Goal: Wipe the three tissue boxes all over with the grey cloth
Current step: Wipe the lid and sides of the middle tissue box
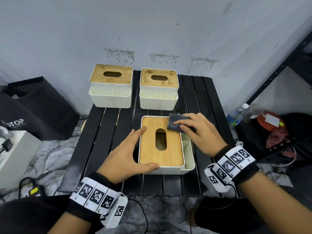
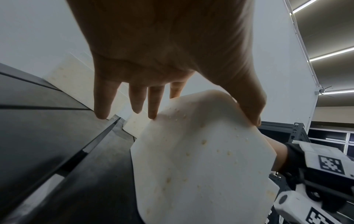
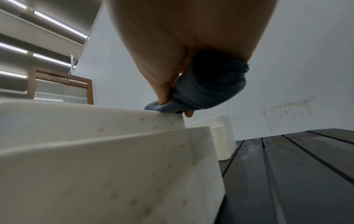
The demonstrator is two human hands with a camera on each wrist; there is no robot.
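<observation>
Three white tissue boxes with bamboo lids stand on a black slatted table [image 1: 101, 141]. Two are at the back: the left one [image 1: 101, 78] and the right one [image 1: 146, 78]. The near box [image 1: 162, 154] is in front of me, its slot running away from me. My left hand [image 1: 130, 149] braces its left side with straight fingers, thumb on the front left corner; the left wrist view shows this hand [image 2: 172, 53] against the box wall [image 2: 201, 166]. My right hand [image 1: 200, 132] pinches the folded grey cloth [image 1: 175, 118] and presses it on the lid's far right corner, where the cloth [image 3: 206, 91] meets the rim.
A black bag [image 1: 42, 107] and a white case [image 1: 15, 149] are on the floor to the left. Bottles [image 1: 239, 114] and a black metal rack [image 1: 270, 81] are to the right. Cables lie on the floor by the table's front. A wall is close behind the back boxes.
</observation>
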